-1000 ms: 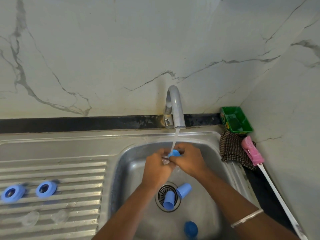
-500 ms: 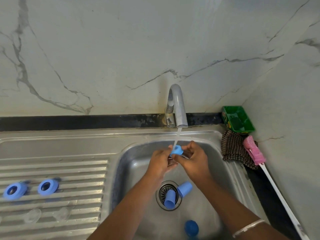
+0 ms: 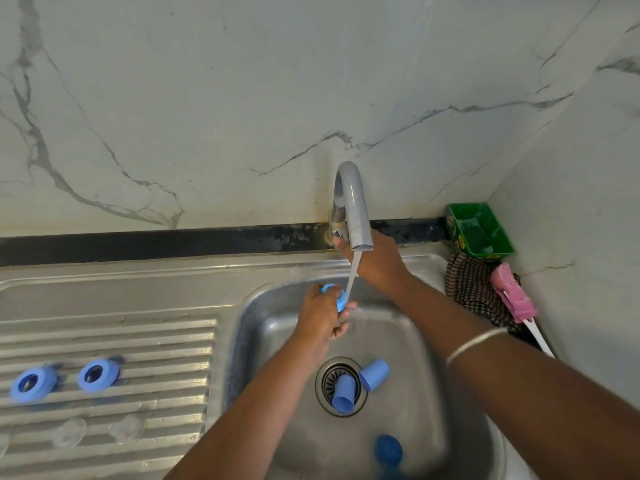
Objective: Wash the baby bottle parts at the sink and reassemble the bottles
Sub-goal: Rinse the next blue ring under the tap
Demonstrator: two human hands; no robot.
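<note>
My left hand (image 3: pixel 320 315) grips a blue bottle ring (image 3: pixel 335 297), fingers curled round its rim. The ring stands on edge, its flat face turned to the right toward the water stream (image 3: pixel 352 278), which runs down just past it; the ring's short axis lies roughly left to right. It sits over the rear left part of the sink basin (image 3: pixel 408 344).

My right hand (image 3: pixel 375 261) reaches behind the faucet spout (image 3: pixel 353 206), at the tap base (image 3: pixel 337 221). The spout hides the fingertips; I cannot tell whether they clasp the tap or only touch it. A thin bangle (image 3: pixel 474 344) rings that wrist.

Basin contents: one blue cap (image 3: pixel 344 393) lies on the drain strainer (image 3: pixel 341 386), long axis running near to far, open mouth toward me. A second blue cap (image 3: pixel 374 374) lies just to its right, touching or nearly so, tilted, long axis diagonal, mouth toward lower left. A darker blue round piece (image 3: pixel 388 450) sits near the front of the basin, blurred.

Drainboard (image 3: pixel 138 341), left: two blue rings (image 3: pixel 33 384) (image 3: pixel 98 374) lie flat side by side, holes up. In front of them, two clear nipples (image 3: pixel 69 433) (image 3: pixel 127 427), outlines faint.

Right corner: green tub (image 3: pixel 479 230), checked cloth (image 3: pixel 467 289), pink bottle brush (image 3: pixel 512 292) with white handle running toward me.
</note>
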